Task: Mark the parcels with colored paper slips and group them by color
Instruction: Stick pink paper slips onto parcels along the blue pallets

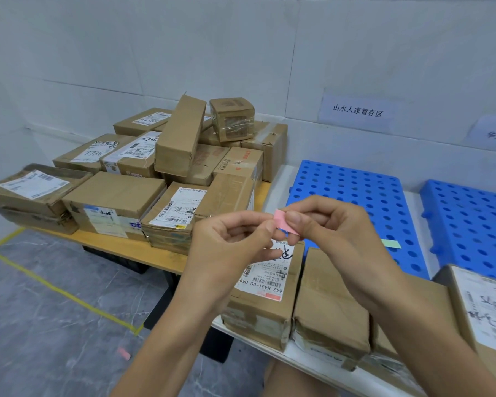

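Two things, Inspector: the hands, and how far the marking has got.

Noted. Both hands are raised at mid-frame. The left hand pinches one end of a pink slip between thumb and forefinger. The right hand pinches the other end likewise, and the remaining fingers of both curl in loosely. The slip is in the air above a labelled parcel at 6 o'clock and touches no parcel.

And progress?

Early, in my judgement. The stack of parcels at 10 o'clock, on a wooden table, shows no coloured slip on any visible face. The parcels close by at 5 to 6 o'clock show none either. The forearms cover part of them, though, so I cannot rule one out. No grouping by colour is evident.

Anything else around?

A blue pallet lies at 2 o'clock and a second pallet at 3 o'clock. A green slip lies on the first, just beyond the right wrist. A stray slip, also pink, is on the floor at 7 o'clock, with yellow tape at 8 o'clock. There is a paper sign on the wall at 1 o'clock.

Obstructions?

The stack is tight and uneven, and a long box leans across it. Several tops are covered, so I expect those parcels must be lifted out before marking.
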Motion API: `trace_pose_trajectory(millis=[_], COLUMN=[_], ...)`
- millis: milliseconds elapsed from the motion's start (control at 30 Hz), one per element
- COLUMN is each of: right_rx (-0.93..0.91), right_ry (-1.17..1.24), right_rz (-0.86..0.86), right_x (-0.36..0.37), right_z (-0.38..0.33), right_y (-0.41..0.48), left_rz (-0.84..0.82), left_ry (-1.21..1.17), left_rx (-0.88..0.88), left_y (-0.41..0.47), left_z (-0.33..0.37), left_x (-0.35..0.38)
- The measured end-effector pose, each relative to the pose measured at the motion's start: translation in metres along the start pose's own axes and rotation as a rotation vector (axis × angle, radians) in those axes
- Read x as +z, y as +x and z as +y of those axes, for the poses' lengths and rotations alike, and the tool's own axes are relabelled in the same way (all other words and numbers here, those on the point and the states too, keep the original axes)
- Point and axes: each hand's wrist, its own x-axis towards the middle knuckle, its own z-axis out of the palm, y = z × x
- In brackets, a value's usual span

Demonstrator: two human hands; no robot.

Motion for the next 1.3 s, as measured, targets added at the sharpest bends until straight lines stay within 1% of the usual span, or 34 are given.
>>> trace_pose_trajectory(millis=[133,200,267,333,400,433,600,700,833,1000,1200,1300], right_rx=[0.079,0.033,-0.119,-0.322,-0.496,-0.529,-0.448,-0.413,-0.409,-0.374,-0.342,-0.345], right_ry=[0.055,-0.002,-0.229,-0.517,-0.702,-0.734,-0.634,-0.596,-0.612,-0.569,-0.55,-0.527], right_rz=[-0.036,0.001,0.125,0.281,0.336,0.331,0.265,0.267,0.266,0.21,0.174,0.17], right_x=[-0.002,0.0,0.004,0.008,0.011,0.012,0.015,0.015,0.015,0.014,0.014,0.016], right_z=[0.003,0.004,0.005,0.006,0.007,0.008,0.007,0.006,0.006,0.005,0.003,0.002], right_y=[0.002,0.001,-0.002,-0.006,-0.009,-0.009,-0.01,-0.011,-0.009,-0.008,-0.01,-0.011], left_rz=[-0.013,-0.016,0.009,0.038,0.051,0.05,0.045,0.051,0.058,0.06,0.104,0.172], left_ry=[-0.01,-0.011,-0.011,-0.012,-0.007,0.004,0.062,0.086,0.089,0.065,0.18,0.297], left_rx=[-0.026,-0.03,-0.028,-0.019,0.005,0.024,0.121,0.152,0.163,0.148,0.233,0.302], left_y=[0.0,0.0,-0.001,0.0,-0.001,-0.001,-0.004,-0.005,-0.005,-0.005,-0.007,-0.005], left_z=[0.0,-0.001,-0.001,-0.001,-0.001,0.0,0.001,0.0,-0.002,-0.004,-0.003,-0.007], left_x=[-0.003,-0.004,-0.004,-0.004,-0.004,-0.004,-0.004,-0.004,-0.003,-0.001,0.001,0.004])
